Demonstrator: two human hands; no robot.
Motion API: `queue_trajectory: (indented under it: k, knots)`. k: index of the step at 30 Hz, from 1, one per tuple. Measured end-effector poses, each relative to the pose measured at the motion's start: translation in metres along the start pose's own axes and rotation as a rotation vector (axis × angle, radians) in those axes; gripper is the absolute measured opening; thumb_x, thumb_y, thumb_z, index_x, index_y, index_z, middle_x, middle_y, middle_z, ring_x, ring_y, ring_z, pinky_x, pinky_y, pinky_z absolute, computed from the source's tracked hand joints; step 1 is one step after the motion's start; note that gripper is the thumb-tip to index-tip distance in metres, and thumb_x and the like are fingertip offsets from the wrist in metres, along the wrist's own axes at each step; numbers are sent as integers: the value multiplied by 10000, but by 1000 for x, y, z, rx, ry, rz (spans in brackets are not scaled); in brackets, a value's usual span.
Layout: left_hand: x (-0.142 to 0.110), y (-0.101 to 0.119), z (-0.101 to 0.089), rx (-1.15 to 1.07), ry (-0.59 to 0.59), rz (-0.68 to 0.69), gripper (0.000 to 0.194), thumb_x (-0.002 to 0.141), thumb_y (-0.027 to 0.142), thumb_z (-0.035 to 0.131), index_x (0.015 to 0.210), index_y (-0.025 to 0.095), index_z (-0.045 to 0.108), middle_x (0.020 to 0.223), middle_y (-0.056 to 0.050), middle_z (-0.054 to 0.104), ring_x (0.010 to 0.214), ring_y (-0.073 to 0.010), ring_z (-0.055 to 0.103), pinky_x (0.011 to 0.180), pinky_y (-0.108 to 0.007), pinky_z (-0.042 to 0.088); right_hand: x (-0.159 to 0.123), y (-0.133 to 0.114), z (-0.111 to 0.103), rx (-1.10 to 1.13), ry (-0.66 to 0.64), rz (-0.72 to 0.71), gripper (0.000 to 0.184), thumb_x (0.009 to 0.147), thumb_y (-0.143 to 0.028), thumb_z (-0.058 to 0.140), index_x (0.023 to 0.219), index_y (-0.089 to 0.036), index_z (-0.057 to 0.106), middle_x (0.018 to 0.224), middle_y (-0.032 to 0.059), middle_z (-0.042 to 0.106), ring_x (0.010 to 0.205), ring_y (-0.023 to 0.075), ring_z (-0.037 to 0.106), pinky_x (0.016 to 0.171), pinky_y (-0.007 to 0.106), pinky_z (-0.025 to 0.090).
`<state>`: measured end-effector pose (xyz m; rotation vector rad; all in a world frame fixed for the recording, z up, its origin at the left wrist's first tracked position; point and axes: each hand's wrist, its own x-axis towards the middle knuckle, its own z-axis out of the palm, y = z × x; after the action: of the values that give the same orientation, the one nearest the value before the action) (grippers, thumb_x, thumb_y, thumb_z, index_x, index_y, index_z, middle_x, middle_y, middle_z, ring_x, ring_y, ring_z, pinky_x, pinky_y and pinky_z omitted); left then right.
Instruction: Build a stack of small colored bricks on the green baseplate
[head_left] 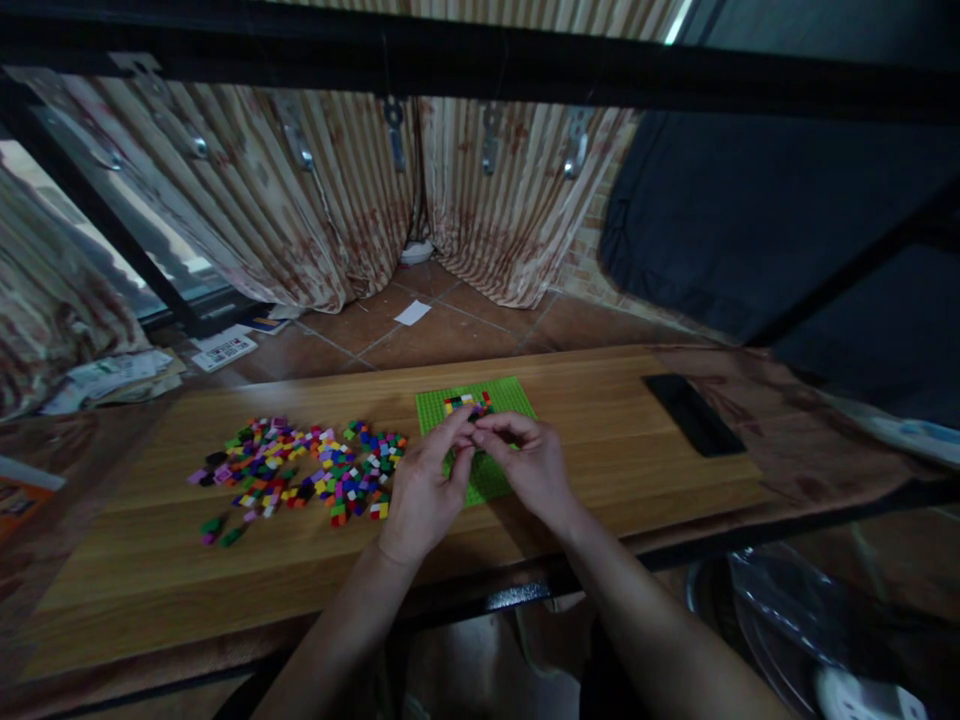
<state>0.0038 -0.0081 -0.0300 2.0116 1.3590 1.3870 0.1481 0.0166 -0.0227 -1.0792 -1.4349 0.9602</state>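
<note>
Here, loose bricks (341, 472) spread across the table's (615, 430) left half. Beside them the left hand (427, 490) arches over the green board (491, 482), near the table's far edge, fingers curled; the right hand (534, 468) angles in to meet its fingertips. Whether either grips a brick, I cannot tell. A black tray (694, 415) lies toward the right edge.

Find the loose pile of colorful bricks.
In the head view, the pile lies on the left side of the wooden table, left of the green plate.
</note>
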Motion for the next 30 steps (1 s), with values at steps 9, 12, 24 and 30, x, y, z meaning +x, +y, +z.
queue_trajectory:
  k: [9,12,24,30]
  knots:
    - [5,-7,-9,127,-6,-98,317,862,166,521,1160,224,613,1142,-59,639,942,-164,652,899,-337,536,11,11,-8,-142,48,-12,160,800,-354,622,786,-225,715,750,10,704,702,167,617,669,298,475]
    - [3,-6,-6,188,-59,-61,328,856,136,516,1154,222,623,1176,-66,619,1086,-193,604,983,-369,495,9,7,-7,-286,10,-90,172,844,-338,574,858,-243,716,816,15,712,741,176,627,702,313,471]
    - [-3,-8,0,212,-67,-21,278,852,104,507,1060,222,649,1207,-61,597,1084,-186,605,980,-370,505,10,9,-3,-447,24,-234,173,876,-374,570,836,-282,711,905,33,647,926,216,571,863,378,433]
    - [-4,-9,0,191,-57,-22,286,852,105,506,1078,222,637,1208,-64,593,1106,-186,598,992,-374,500,14,22,-2,-283,76,-114,164,822,-385,628,764,-275,734,993,49,592,1020,223,551,960,415,396]
